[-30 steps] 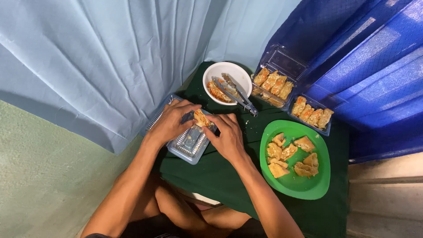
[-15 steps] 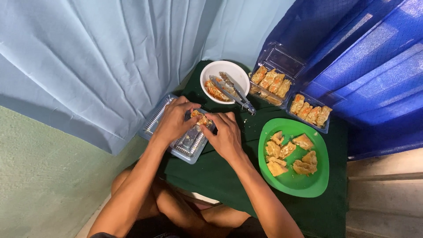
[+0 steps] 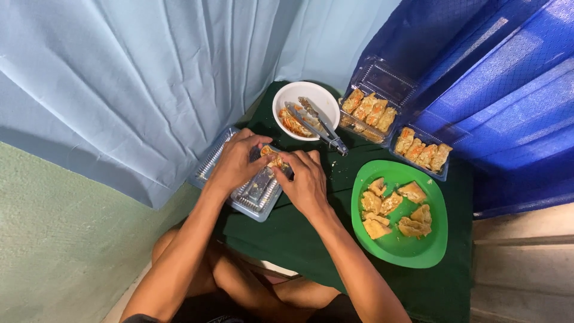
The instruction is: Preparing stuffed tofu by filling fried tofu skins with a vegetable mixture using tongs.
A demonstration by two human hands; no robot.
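Note:
A clear plastic clamshell box (image 3: 254,200) lies open on the dark green table (image 3: 299,239), its lid spread toward the curtain. My left hand (image 3: 236,162) and my right hand (image 3: 305,179) meet over the box's far end. Between their fingertips is a golden fried snack piece (image 3: 274,160), pressed into the box. Both hands grip that piece; the rest of the box looks bare.
A white bowl (image 3: 306,96) with fried pieces and metal tongs (image 3: 317,125) stands behind the hands. Two filled clear boxes (image 3: 368,113) (image 3: 421,155) sit at the back right. A green plate (image 3: 400,245) holds several fried pieces. Light blue and dark blue curtains hang around.
The hands have stayed over the box's far end, shifting slightly while settling the snack piece into it. The view has drifted a little.

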